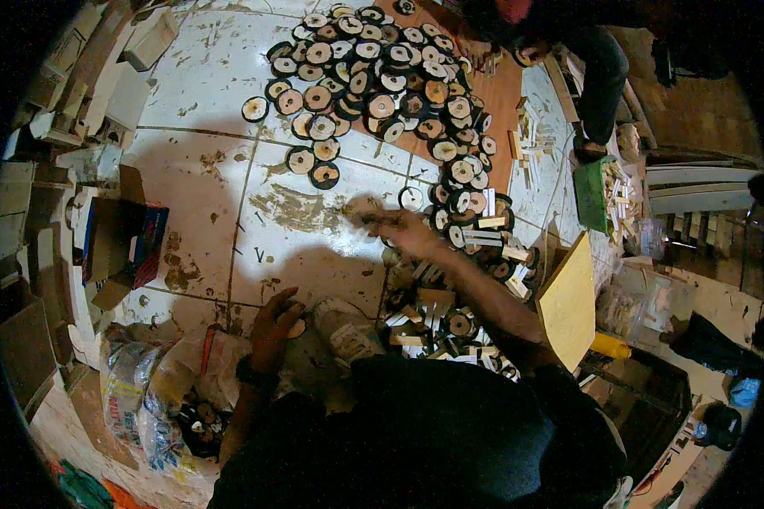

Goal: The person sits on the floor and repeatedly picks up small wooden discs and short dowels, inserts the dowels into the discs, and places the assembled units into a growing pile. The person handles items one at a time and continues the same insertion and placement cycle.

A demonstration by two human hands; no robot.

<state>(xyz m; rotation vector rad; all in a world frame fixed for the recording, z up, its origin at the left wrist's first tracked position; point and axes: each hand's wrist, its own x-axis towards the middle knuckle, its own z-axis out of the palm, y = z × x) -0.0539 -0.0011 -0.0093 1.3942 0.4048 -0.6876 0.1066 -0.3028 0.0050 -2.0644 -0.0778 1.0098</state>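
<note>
My right hand (392, 227) reaches out over the tiled floor, smeared by motion. A blurred pale brown round piece (367, 209), like one of the wooden discs, shows at its fingertips. Just beyond lies a large heap of round wooden discs (317, 98) with dark rims and small centre holes. My left hand (273, 327) hovers low beside my shoe (345, 329), its fingers bent and apart. A small pale round piece (297, 329) shows by its fingertips; whether they touch it I cannot tell. More discs and short wood strips (433, 318) lie beneath my right forearm.
A plastic sack (144, 399) sits left of my left arm. An opened carton (123, 242) stands at left. Rightward are a yellow board (566, 301) and a green crate (592, 197) of wood sticks. Another person's leg (598, 81) is at the far right.
</note>
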